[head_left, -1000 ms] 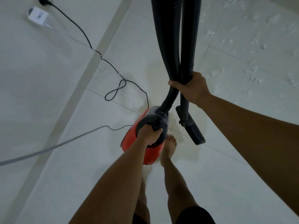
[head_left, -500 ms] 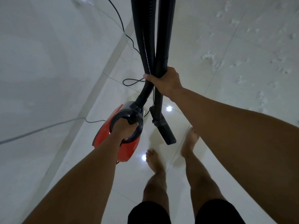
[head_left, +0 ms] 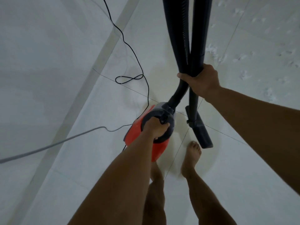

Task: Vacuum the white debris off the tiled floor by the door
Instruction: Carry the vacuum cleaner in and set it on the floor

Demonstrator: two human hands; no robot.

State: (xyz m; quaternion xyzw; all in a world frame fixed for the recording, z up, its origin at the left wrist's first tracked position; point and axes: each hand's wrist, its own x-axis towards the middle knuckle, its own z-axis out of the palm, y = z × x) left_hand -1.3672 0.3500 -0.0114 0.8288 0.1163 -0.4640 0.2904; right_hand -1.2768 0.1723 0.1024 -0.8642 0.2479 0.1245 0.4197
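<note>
My left hand [head_left: 157,128] grips the black loop handle of a red vacuum cleaner [head_left: 139,135], which hangs just above the tiles. My right hand [head_left: 201,80] clasps the ribbed black hose [head_left: 177,36] and the rigid black wand [head_left: 200,30] together. The wand's floor nozzle [head_left: 201,133] hangs down beside my right foot. White debris [head_left: 211,49] lies scattered over the tiles at the upper right, away from the nozzle.
A thin black power cord [head_left: 129,78] loops across the floor to the vacuum. A grey cable [head_left: 48,146] runs in from the left. A pale wall [head_left: 40,54] and its skirting strip [head_left: 90,78] border the left side. My bare feet [head_left: 192,153] stand below the vacuum.
The view has swung and my feet have stepped along the tiles. Both hands keep their grips. The looped cord now lies closer to the vacuum.
</note>
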